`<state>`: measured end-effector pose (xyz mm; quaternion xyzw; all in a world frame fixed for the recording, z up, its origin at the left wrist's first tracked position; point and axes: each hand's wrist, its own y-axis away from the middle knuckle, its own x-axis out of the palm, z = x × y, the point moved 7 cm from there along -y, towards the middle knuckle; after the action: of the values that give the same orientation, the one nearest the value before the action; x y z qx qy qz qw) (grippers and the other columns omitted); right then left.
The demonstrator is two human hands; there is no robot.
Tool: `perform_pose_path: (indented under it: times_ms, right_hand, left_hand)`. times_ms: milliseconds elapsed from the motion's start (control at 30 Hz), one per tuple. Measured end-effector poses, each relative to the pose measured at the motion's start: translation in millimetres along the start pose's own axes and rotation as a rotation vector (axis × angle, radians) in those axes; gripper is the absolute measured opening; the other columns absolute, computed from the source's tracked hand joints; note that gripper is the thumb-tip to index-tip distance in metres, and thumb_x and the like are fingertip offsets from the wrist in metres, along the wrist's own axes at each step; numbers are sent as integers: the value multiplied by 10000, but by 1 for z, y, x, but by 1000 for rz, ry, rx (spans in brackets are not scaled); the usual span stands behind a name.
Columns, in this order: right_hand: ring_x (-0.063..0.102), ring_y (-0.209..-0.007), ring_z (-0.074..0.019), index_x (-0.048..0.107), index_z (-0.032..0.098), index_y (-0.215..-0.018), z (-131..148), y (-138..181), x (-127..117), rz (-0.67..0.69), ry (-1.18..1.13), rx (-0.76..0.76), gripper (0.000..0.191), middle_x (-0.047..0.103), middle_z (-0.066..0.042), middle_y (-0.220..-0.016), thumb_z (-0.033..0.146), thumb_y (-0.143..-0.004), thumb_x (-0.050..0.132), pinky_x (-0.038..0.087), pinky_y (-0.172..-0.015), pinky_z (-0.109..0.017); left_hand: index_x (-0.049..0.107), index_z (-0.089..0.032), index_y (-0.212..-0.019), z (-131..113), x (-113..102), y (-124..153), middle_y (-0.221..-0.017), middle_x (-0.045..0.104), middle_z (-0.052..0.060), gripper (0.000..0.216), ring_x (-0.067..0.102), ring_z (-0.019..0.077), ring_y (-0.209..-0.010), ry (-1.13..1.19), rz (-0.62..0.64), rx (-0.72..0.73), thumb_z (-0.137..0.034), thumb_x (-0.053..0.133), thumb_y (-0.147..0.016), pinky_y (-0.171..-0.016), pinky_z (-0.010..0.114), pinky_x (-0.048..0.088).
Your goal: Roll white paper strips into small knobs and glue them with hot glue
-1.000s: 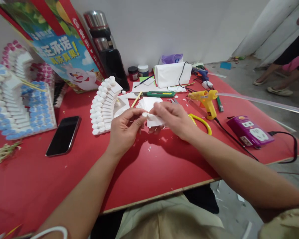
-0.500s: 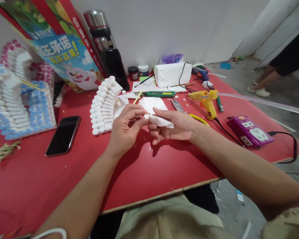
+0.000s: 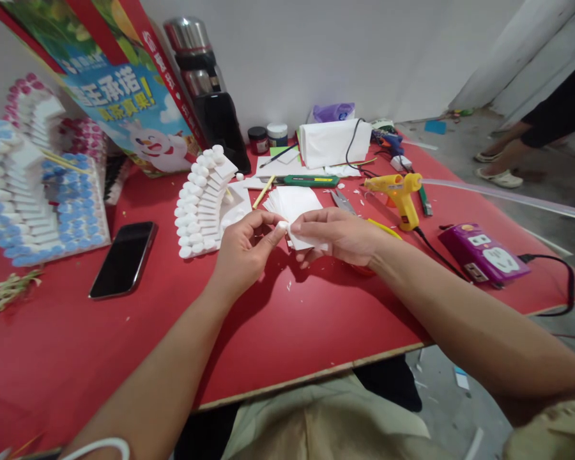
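Note:
My left hand (image 3: 244, 252) and my right hand (image 3: 341, 233) meet above the red table (image 3: 287, 319). Between them is a small white paper piece (image 3: 303, 239) with a tiny white ball (image 3: 282, 225) at its left tip. The left thumb and forefinger pinch the ball end. The right fingers grip the paper's other side. Just behind the hands lies a stack of white paper sheets (image 3: 292, 200). A white stepped model edged with small white balls (image 3: 202, 201) stands to the left of the hands.
A black phone (image 3: 123, 259) lies left. A yellow glue gun (image 3: 395, 193), purple power strip (image 3: 483, 253), scissors (image 3: 341, 201) and green knife (image 3: 309, 181) sit right and behind. Blue and pink stepped models (image 3: 38, 185), a poster and a flask (image 3: 206, 89) line the back. A person's legs (image 3: 512, 153) show at the far right.
The right hand turned and regripped the paper piece, fingertips now pinching close to the ball end. The left hand kept its pinch. The person at the far right moved.

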<state>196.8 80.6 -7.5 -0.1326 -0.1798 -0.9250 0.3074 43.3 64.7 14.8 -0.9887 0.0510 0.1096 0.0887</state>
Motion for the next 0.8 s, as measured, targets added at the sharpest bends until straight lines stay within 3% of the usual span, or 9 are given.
perform_pose_path:
  times_ms: [100,433,533,667,733,800]
  right_hand:
    - [747,-693,-190,662,146,-829,-1,-1,0,-10,24,-7,271,723,-56,-769,342,-803,847,635,-632,-288]
    - [751,-644,-209,603,169,-921,8,2,3,-140,214,-127,369,762,-68,-811,405,-784,850,622,-601,-323]
    - [724,-620,-195,599,177,-861,12,3,2,-204,390,-200,329,742,-53,-746,412,-800,821,583,-583,-307]
    - [630,-608,-152,637,182,-822,21,8,2,-318,793,-386,162,688,-18,-674,321,-874,702,470,-571,-270]
    - [587,-619,-138,654,181,-875,24,11,3,-349,900,-448,148,691,-22,-736,328,-899,662,443,-585,-270]
    - [598,-672,-139,646,192,-1053,25,12,5,-302,907,-479,239,722,-50,-956,362,-889,680,470,-624,-281]
  left_hand:
    - [721,-207,-972,3,-1,0,-756,629,8,210,534,117,-577,9,-14,-29,-391,742,-872,-529,243,426]
    - [713,-183,-926,2,2,-2,-779,679,20,213,595,135,-655,26,-14,-23,-370,770,-845,-570,239,447]
    - [703,-185,-907,3,6,-1,-779,688,25,222,596,139,-640,34,7,-56,-380,779,-833,-555,244,448]
    - [690,-179,-871,7,9,0,-717,652,2,247,506,97,-505,114,5,-129,-387,804,-802,-472,239,404]
    - [682,-180,-861,12,10,-1,-624,593,-22,244,461,91,-449,178,4,-184,-378,808,-794,-423,238,366]
    - [674,-183,-838,16,9,-2,-563,544,-37,225,450,94,-440,257,-5,-226,-345,818,-777,-408,235,351]
